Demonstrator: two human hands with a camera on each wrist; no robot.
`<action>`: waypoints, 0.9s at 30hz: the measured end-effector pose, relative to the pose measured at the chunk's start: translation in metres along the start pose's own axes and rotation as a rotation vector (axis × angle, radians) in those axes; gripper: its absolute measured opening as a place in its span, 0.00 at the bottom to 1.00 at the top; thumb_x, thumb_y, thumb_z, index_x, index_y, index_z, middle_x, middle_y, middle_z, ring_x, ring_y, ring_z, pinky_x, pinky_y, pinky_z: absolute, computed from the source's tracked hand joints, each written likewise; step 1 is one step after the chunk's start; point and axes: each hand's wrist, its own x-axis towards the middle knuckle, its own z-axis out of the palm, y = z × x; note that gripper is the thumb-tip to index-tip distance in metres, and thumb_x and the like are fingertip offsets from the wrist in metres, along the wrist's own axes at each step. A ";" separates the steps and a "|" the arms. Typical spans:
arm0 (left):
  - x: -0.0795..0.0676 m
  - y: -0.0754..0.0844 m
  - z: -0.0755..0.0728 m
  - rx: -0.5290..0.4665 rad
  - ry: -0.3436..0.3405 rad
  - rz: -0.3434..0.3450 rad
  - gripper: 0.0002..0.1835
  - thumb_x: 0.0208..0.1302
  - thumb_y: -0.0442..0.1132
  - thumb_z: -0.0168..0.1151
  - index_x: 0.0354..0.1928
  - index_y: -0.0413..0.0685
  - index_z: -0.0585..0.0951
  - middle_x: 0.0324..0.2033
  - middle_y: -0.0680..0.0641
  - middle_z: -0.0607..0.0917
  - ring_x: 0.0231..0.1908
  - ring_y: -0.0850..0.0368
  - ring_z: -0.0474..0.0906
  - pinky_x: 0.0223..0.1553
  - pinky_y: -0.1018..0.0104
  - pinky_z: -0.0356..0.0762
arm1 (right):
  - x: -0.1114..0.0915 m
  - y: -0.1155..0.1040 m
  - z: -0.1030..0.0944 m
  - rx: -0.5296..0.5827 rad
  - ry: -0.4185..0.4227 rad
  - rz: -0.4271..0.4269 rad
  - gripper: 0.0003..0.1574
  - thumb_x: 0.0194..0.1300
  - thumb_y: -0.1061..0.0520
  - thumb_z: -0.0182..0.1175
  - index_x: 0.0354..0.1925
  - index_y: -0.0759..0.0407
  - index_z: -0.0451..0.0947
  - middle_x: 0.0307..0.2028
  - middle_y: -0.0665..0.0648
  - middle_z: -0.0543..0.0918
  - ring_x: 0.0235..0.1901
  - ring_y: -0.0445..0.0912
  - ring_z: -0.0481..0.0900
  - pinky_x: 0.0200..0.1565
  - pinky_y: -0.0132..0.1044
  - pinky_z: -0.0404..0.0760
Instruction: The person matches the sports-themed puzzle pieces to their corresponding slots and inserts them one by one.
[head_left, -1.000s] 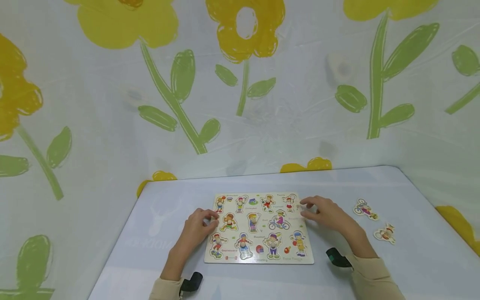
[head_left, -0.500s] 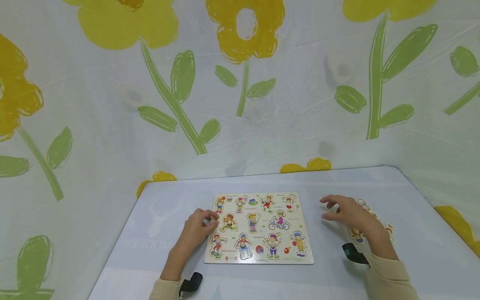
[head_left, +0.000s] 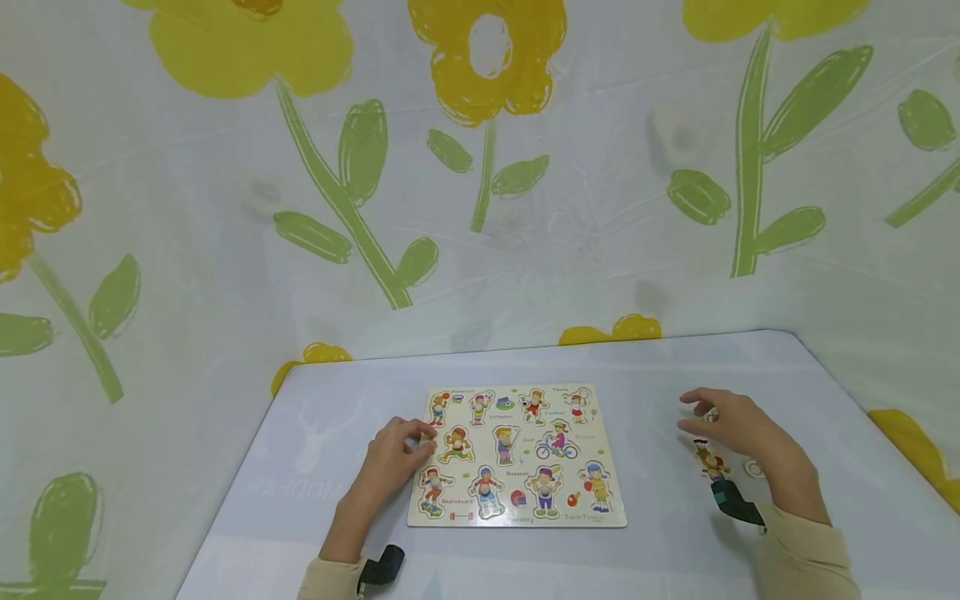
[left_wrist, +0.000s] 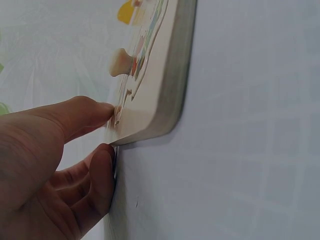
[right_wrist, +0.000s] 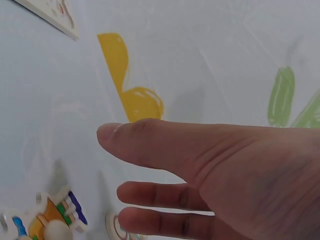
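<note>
A wooden peg puzzle board [head_left: 480, 479] with child-athlete pieces in it lies flat on the table. At its left edge is my left hand [head_left: 393, 450]; in the left wrist view the thumb [left_wrist: 95, 112] lies on the board's face and the curled fingers [left_wrist: 102, 170] are at its edge, gripping it. My right hand [head_left: 731, 421] hovers to the right of the board, fingers straight and holding nothing. Beside and below it lie loose puzzle pieces: a figure piece [head_left: 711, 462] with a round peg [right_wrist: 57, 231], and another [head_left: 754, 470] partly hidden by the forearm.
The white table [head_left: 645, 550] meets a hanging cloth [head_left: 600, 250] printed with yellow flowers at its back edge. Black wrist-worn devices [head_left: 735, 502] sit at both cuffs.
My right hand has moved right, from the board's right edge to over the loose pieces, uncovering one piece and covering others. My left hand stays at the board's left edge.
</note>
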 end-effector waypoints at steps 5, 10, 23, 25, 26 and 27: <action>-0.001 -0.001 0.000 -0.001 0.001 -0.006 0.08 0.59 0.41 0.70 0.40 0.54 0.86 0.36 0.47 0.80 0.27 0.61 0.70 0.27 0.72 0.69 | -0.004 0.012 -0.007 -0.031 0.030 0.023 0.34 0.63 0.44 0.65 0.58 0.66 0.73 0.44 0.65 0.82 0.45 0.63 0.78 0.42 0.55 0.79; -0.001 -0.001 0.000 -0.002 -0.004 -0.002 0.08 0.59 0.40 0.70 0.40 0.54 0.86 0.36 0.47 0.80 0.27 0.61 0.70 0.27 0.72 0.68 | -0.009 0.021 -0.012 -0.047 0.058 0.063 0.33 0.62 0.46 0.65 0.57 0.66 0.74 0.41 0.63 0.81 0.40 0.57 0.78 0.38 0.52 0.77; 0.000 0.002 -0.001 0.001 -0.004 -0.018 0.08 0.59 0.40 0.70 0.41 0.54 0.85 0.36 0.48 0.79 0.28 0.61 0.70 0.28 0.72 0.69 | -0.018 0.047 -0.020 -0.121 0.068 0.146 0.31 0.63 0.44 0.64 0.53 0.66 0.76 0.41 0.69 0.79 0.32 0.53 0.75 0.29 0.42 0.74; -0.001 0.002 0.000 0.002 -0.007 -0.018 0.08 0.59 0.40 0.69 0.41 0.54 0.85 0.36 0.47 0.80 0.28 0.60 0.70 0.28 0.72 0.69 | -0.021 0.053 -0.022 -0.128 0.054 0.167 0.32 0.63 0.43 0.63 0.53 0.66 0.76 0.40 0.70 0.79 0.31 0.51 0.74 0.29 0.42 0.74; -0.001 0.002 0.000 0.003 -0.009 -0.017 0.08 0.59 0.40 0.69 0.41 0.54 0.85 0.36 0.47 0.80 0.28 0.60 0.70 0.28 0.72 0.69 | -0.021 0.056 -0.022 -0.132 0.048 0.181 0.31 0.63 0.43 0.63 0.53 0.66 0.76 0.40 0.69 0.79 0.31 0.51 0.74 0.29 0.42 0.74; 0.000 0.002 0.000 -0.001 -0.011 -0.020 0.08 0.59 0.40 0.69 0.41 0.54 0.85 0.37 0.47 0.80 0.28 0.60 0.70 0.28 0.72 0.69 | -0.022 0.059 -0.022 -0.133 0.040 0.189 0.31 0.63 0.43 0.63 0.52 0.67 0.76 0.39 0.69 0.79 0.30 0.50 0.74 0.29 0.42 0.74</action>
